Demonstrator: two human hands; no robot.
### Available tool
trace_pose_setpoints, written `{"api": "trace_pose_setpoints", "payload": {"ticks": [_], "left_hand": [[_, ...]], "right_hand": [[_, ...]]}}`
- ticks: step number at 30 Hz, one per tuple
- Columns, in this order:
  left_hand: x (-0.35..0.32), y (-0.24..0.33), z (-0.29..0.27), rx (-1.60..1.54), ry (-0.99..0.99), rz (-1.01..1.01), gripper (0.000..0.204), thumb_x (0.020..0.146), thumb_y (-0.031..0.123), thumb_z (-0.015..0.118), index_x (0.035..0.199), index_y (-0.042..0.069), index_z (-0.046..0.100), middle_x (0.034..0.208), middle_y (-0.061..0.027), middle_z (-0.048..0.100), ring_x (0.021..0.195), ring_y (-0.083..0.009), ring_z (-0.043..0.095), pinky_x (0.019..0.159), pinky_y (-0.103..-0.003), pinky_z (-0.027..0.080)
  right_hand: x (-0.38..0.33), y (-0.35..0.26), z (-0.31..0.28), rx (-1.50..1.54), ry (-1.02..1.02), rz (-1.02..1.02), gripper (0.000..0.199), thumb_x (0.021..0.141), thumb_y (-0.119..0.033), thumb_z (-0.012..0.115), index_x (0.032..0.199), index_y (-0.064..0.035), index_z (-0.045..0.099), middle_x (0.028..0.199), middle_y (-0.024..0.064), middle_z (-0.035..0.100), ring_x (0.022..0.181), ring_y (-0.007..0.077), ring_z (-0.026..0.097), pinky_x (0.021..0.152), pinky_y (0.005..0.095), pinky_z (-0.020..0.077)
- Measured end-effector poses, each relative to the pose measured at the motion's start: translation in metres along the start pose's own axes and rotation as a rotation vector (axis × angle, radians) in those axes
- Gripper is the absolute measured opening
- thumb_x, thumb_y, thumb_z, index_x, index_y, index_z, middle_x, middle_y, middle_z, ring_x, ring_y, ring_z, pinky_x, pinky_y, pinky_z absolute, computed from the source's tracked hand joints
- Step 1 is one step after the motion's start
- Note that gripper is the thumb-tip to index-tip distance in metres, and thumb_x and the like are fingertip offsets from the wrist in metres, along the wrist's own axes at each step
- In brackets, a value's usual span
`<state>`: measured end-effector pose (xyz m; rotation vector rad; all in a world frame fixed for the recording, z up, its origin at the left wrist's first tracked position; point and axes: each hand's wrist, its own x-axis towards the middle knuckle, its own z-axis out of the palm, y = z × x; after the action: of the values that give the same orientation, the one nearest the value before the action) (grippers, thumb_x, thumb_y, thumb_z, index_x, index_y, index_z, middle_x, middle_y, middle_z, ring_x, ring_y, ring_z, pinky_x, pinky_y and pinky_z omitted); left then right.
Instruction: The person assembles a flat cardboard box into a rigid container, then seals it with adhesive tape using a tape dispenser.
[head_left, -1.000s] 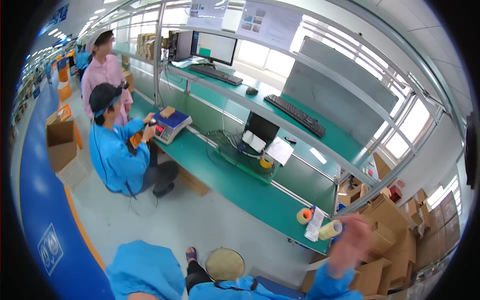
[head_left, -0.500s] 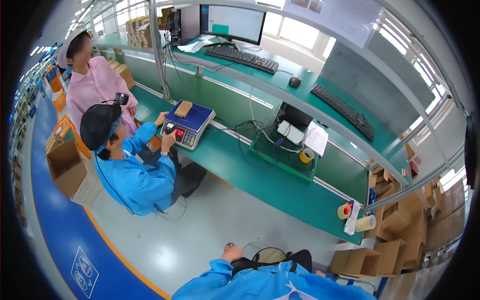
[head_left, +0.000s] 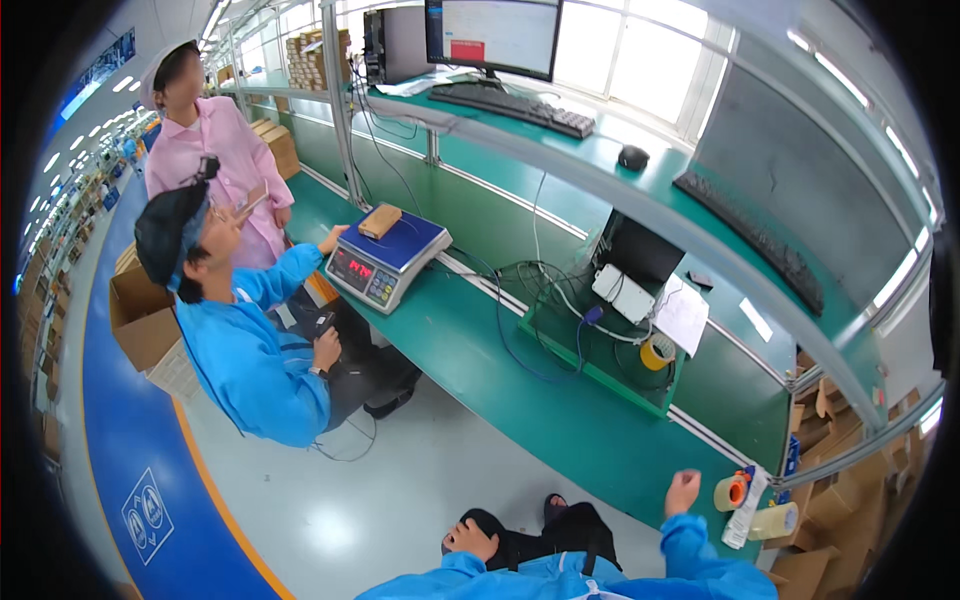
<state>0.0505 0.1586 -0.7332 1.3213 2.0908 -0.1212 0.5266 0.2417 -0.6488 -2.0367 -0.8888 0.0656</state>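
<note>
My left hand [head_left: 472, 540] lies on my knee in black trousers, its fingers spread and nothing in it. Over the front edge of the green bench [head_left: 520, 410] is my right hand [head_left: 683, 492], with fingers curled in and nothing visible in them. Closest to it, on its right, are a tape roll with an orange part [head_left: 733, 491], a white paper strip [head_left: 744, 512] and a wide roll of clear tape [head_left: 774, 521].
At left a seated co-worker in blue [head_left: 255, 345] touches a scale [head_left: 388, 255] bearing a small brown box [head_left: 380, 221] and holds a dark handheld device. A person in pink [head_left: 215, 150] stands behind. Cables and a green tray [head_left: 600, 370] lie mid-bench; cartons [head_left: 850, 500] stand at right.
My right hand has come up over the bench beside the tape rolls. My left hand now rests on my knee. The co-worker has lowered the handheld device from the scale; the monitor picture differs.
</note>
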Motion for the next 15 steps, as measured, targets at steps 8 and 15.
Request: {"api": "trace_pose_setpoints", "payload": {"ticks": [8,15], "left_hand": [[0.096,0.053,0.112,0.2,0.419,0.458,0.046,0.081,0.041,0.074,0.11,0.006,0.067,0.115,-0.0149,0.067,0.115,-0.0345,0.061,0.093,-0.054,0.047],[0.097,0.075,0.2,-0.126,0.065,0.657,0.036,0.086,0.033,0.069,0.106,0.003,0.07,0.105,-0.0213,0.069,0.097,-0.043,0.07,0.088,-0.051,0.057]], "right_hand": [[0.116,0.009,0.086,-0.286,0.207,-0.005,0.013,0.093,-0.023,0.067,0.098,-0.0105,0.066,0.087,0.0056,0.07,0.083,0.0303,0.068,0.074,0.0426,0.0517],[0.115,0.033,0.08,0.185,0.172,-0.189,0.014,0.095,-0.017,0.067,0.099,-0.0036,0.066,0.084,0.0098,0.069,0.075,0.0238,0.066,0.072,0.0393,0.0526]]}}
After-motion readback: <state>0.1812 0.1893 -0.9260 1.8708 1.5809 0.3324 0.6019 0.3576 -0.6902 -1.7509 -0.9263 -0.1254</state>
